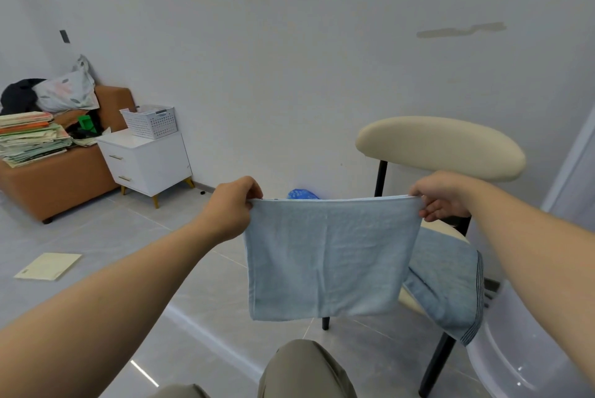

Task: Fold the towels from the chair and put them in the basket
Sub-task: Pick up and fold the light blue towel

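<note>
A light blue towel (pixel 328 256) hangs in the air in front of me, doubled over, its top edge stretched flat. My left hand (pixel 233 204) pinches its top left corner and my right hand (pixel 442 196) pinches its top right corner. Behind it stands a chair (pixel 441 146) with a cream backrest and black legs. A second blue towel (pixel 447 285) with a dark striped border lies draped over the chair's seat and hangs off its front. A pale translucent basket (pixel 515 349) stands on the floor at the lower right, beside the chair.
A white nightstand (pixel 148 162) carrying a white perforated crate (pixel 151 121) stands by the wall at left, next to a brown bench (pixel 54 185) piled with papers and bags. A yellowish sheet (pixel 48 265) lies on the grey tile floor. My knee (pixel 306 372) shows at the bottom.
</note>
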